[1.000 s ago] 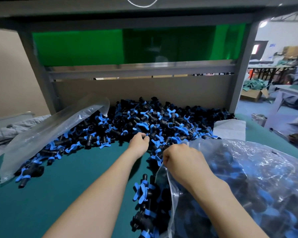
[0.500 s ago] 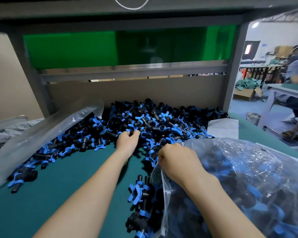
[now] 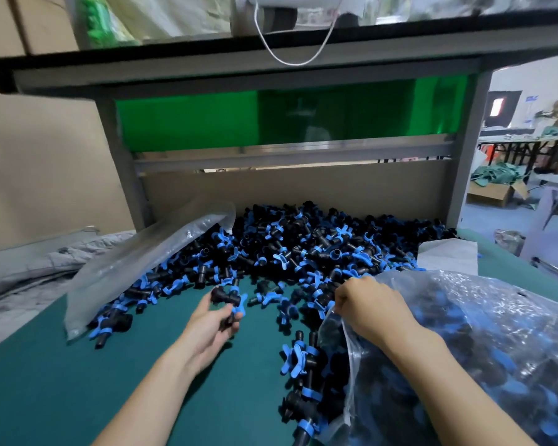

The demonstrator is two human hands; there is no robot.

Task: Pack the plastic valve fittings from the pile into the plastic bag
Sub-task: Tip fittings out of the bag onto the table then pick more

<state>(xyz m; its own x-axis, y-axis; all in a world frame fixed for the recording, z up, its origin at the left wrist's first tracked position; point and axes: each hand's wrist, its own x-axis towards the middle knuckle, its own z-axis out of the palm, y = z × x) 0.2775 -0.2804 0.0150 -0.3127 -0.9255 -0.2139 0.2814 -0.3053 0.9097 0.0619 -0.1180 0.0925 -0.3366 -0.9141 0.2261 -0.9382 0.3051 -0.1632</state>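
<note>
A big pile of black valve fittings with blue handles (image 3: pixel 303 249) covers the back of the green table (image 3: pixel 62 381). My left hand (image 3: pixel 211 320) is lifted just in front of the pile, palm up, fingers closed on a few valve fittings (image 3: pixel 227 299). My right hand (image 3: pixel 371 304) grips the rim of a clear plastic bag (image 3: pixel 484 349) at the right, holding its mouth toward the pile. The bag is largely full of fittings. More fittings (image 3: pixel 303 375) lie on the table just outside its mouth.
A second clear bag (image 3: pixel 136 265) lies flat over the pile's left side. A cardboard back panel (image 3: pixel 303 191) and grey frame posts (image 3: pixel 464 156) wall the bench. A white sheet (image 3: pixel 446 255) sits behind the bag. Grey cloth (image 3: pixel 23 272) lies far left.
My left hand has pulled back out of the pile toward me and turned palm up, now holding fittings. My right hand stays on the bag rim. The camera tilted upward.
</note>
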